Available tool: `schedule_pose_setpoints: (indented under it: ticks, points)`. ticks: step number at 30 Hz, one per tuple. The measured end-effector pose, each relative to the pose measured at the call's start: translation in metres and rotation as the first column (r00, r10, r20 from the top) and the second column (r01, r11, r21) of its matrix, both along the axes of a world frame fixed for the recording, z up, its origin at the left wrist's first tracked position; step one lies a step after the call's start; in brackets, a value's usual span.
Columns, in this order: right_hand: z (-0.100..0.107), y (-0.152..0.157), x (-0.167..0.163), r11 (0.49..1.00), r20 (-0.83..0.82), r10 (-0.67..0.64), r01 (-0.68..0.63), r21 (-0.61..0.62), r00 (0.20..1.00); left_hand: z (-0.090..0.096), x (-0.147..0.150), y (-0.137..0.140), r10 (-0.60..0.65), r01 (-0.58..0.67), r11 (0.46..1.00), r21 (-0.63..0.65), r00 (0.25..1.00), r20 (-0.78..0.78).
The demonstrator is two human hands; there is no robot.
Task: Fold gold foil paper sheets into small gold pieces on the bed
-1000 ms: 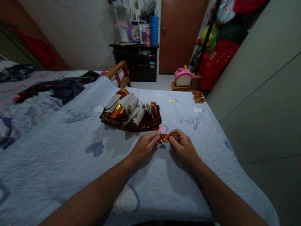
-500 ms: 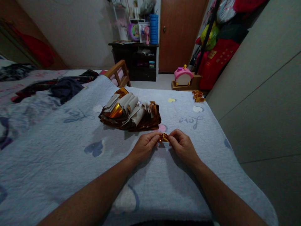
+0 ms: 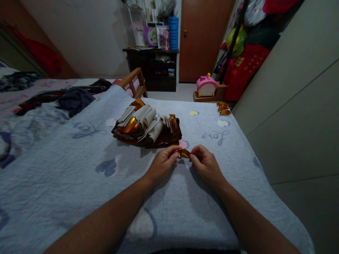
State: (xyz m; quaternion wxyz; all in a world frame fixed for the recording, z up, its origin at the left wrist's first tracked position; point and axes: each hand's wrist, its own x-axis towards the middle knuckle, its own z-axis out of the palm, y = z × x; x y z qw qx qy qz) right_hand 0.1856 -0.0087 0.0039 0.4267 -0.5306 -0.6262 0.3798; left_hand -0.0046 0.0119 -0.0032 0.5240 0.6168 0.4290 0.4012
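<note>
A small folded piece of shiny gold foil paper [image 3: 183, 153] is stretched between my two hands, just above the bed cover. My left hand [image 3: 164, 160] pinches its left end between thumb and fingers. At the other end, my right hand [image 3: 206, 162] grips a corner in the same way. Beyond my left hand lies a thick stack of gold foil paper [image 3: 148, 127], its sheets curled over with pale undersides showing. Several folded gold pieces [image 3: 224, 108] sit together at the bed's far right corner.
A pale blue bed cover [image 3: 111, 197] with hearts and lettering lies under everything. Dark clothes [image 3: 76, 100] are heaped at the left. A white cabinet [image 3: 299, 102] rises along the right side. Past the bed stand a pink toy [image 3: 207, 85] and a dark shelf [image 3: 150, 76].
The foil piece has tilted and its folds look slightly different between my fingers. Both hands stay in nearly the same place, and the stack has not moved.
</note>
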Motion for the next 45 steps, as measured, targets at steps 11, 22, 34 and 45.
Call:
schedule_pose_setpoints:
  ticks: [11, 22, 34, 45]
  points:
    - [0.0017, 0.0017, -0.0007, 0.924, -0.387, 0.067, -0.203, -0.324, 0.92, 0.0018, -0.0011, -0.0027, 0.103, -0.073, 0.985, 0.157, 0.976, -0.19]
    - [0.0005, -0.0002, 0.0003, 0.949, -0.259, 0.105, -0.175, -0.263, 0.96, -0.0003, -0.003, -0.0069, -0.034, 0.051, 0.986, 0.16, 0.994, -0.108]
    - [-0.0043, 0.0013, -0.0005, 0.958, -0.239, 0.099, -0.158, -0.241, 0.966, 0.0019, -0.004, -0.0077, -0.095, 0.125, 0.98, 0.157, 0.978, -0.188]
    - [-0.0026, 0.0012, -0.0021, 0.975, -0.176, 0.112, -0.142, -0.17, 0.978, 0.0001, -0.007, -0.0049, -0.096, 0.118, 0.979, 0.165, 0.986, -0.135]
